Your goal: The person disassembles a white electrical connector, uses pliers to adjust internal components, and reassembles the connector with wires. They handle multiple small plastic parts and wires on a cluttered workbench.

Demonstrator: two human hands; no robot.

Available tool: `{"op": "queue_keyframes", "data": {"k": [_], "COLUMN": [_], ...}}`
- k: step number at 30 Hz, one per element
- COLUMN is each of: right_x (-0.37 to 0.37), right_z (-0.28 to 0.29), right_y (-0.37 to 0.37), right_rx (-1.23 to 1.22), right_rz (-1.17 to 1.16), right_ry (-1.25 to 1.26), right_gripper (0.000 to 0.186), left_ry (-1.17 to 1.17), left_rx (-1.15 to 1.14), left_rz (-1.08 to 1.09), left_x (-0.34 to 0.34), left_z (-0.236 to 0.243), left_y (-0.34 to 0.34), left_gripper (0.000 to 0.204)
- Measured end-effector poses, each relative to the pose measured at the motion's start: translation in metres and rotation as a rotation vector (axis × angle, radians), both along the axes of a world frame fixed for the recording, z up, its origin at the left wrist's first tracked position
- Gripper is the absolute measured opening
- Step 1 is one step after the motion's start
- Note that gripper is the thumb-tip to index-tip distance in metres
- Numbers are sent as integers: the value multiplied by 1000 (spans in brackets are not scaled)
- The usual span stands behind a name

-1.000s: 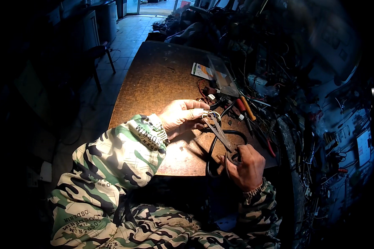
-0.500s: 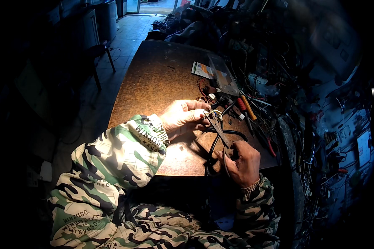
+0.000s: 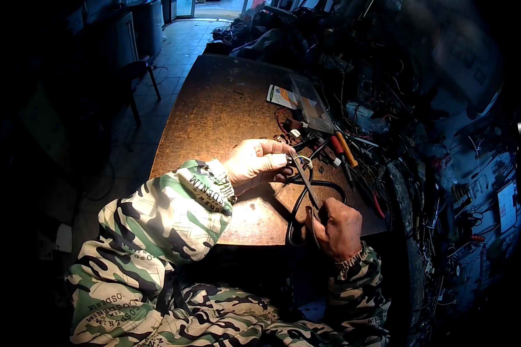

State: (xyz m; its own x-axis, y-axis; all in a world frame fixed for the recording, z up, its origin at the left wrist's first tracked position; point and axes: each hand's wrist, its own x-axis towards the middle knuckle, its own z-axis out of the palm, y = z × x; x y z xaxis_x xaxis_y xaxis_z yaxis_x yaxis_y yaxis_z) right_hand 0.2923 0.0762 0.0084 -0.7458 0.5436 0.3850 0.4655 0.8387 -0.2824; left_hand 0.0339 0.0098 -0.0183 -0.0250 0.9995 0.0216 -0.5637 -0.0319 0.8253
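Card package: a flat rectangular card point(image 3: 282, 95) is lying on the brown tabletop point(image 3: 226, 110), upper centre of the frame; white with orange and green patches.
Clear sleeve: a transparent flat package point(image 3: 311, 107) is resting just right of the card, overlapping its edge, tilted toward lower right.
Wall label: a pale rectangular panel point(image 3: 506, 205) is hanging at the far right edge; details too dim to tell.

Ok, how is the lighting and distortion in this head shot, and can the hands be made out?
Head view: warm light falls on the brown table; the rim fades to black and straight edges bow. The left hand is bright, slightly washed out; the right hand on the scissors is dimmer but readable. Clutter at right is murky.
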Motion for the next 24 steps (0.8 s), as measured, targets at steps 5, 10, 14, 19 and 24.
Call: {"op": "queue_keyframes", "data": {"k": [5, 10, 14, 19, 24], "right_x": [3, 3, 4, 2, -15], "right_z": [3, 3, -6, -9, 15], "right_y": [1, 4, 6, 22, 90], "right_rx": [21, 50, 49, -16, -31], "right_rz": [7, 46, 38, -111, -399], "right_ry": [-58, -54, -2, 212, -99], "right_gripper": [34, 33, 30, 25, 36], "left_ry": [-35, -46, -36, -46, 28], "left_rx": [-2, -3, 20, 10, -52], "left_rz": [14, 17, -8, -7, 74], "left_x": [2, 2, 2, 2, -6], "left_z": [0, 1, 1, -2, 2], "left_y": [1, 0, -1, 1, -3], "left_gripper": [36, 36, 38, 39, 39]}}
